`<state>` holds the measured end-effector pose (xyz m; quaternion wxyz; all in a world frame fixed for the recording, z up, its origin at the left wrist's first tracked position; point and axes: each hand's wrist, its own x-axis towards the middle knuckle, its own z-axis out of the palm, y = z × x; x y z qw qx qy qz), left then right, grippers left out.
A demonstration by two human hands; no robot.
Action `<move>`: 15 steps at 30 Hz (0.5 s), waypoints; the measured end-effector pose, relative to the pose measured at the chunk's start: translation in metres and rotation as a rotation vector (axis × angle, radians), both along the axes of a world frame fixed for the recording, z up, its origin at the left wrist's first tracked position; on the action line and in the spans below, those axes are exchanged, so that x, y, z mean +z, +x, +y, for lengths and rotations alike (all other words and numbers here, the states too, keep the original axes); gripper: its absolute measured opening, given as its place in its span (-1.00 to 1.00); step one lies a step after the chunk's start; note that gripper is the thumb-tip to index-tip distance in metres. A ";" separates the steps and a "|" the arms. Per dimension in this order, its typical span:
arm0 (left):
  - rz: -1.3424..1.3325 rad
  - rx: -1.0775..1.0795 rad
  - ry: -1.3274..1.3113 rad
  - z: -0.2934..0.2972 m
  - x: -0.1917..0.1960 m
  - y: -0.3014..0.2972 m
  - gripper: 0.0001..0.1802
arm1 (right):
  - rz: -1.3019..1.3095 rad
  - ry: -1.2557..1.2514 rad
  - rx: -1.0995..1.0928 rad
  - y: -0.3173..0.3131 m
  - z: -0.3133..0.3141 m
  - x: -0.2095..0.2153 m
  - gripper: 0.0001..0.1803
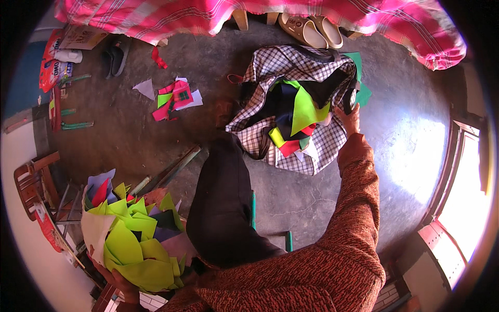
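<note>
Right hand (349,118) grips checked bag (291,151) rim; left hand (122,283) clasps fabric scraps (132,239).

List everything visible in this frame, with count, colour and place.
checked bag: one, black-and-white, open on the floor, centre
scraps in bag: several, lime, navy, red, yellow
armful of scraps: many, mostly lime, lower left
loose scraps: a few, pink, green, white, floor upper left
plaid cloth: one, pink, along the top
shoes: two, beige, under the cloth
left hand: under the armful, holding it
right hand: gripping the bag's rim
</note>
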<state>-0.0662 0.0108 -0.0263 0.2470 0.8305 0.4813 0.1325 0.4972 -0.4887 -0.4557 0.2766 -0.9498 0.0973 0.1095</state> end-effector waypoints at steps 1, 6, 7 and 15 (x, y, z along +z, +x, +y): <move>0.026 0.006 0.016 -0.003 0.001 -0.001 -0.22 | 0.024 -0.046 0.000 0.006 0.002 -0.005 0.23; 0.175 -0.005 0.110 -0.005 0.004 0.000 -0.15 | 0.165 0.043 -0.060 0.018 -0.008 -0.016 0.15; 0.225 -0.044 0.146 -0.002 0.007 -0.005 -0.13 | 0.156 0.005 -0.075 0.017 0.002 -0.006 0.12; 0.312 -0.266 0.313 0.009 0.005 -0.019 -0.31 | 0.238 -0.014 -0.095 0.019 0.033 0.013 -0.04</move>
